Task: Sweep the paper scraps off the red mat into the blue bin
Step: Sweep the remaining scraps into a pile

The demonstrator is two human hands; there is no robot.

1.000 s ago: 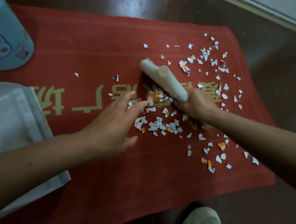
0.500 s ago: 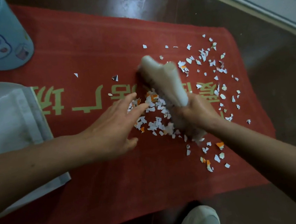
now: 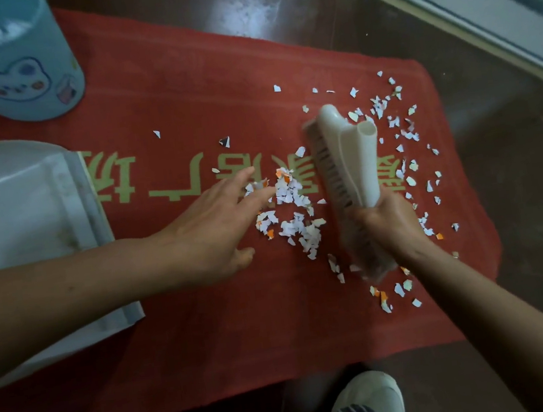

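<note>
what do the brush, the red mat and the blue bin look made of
The brush has a cream body that looks like moulded plastic, smooth with a soft sheen; its bristles are too blurred to judge. The red mat seems to be a pile fabric, matt, with a soft edge and pale lettering. The blue bin is likely plastic, smooth and faintly glossy, with a printed cartoon animal.

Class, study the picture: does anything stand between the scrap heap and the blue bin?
Only the left hand, its fingers flat at the left edge of the heap. Beyond it the red mat holds just stray scraps up to the blue bin; the white dustpan sits beside that line.
</note>
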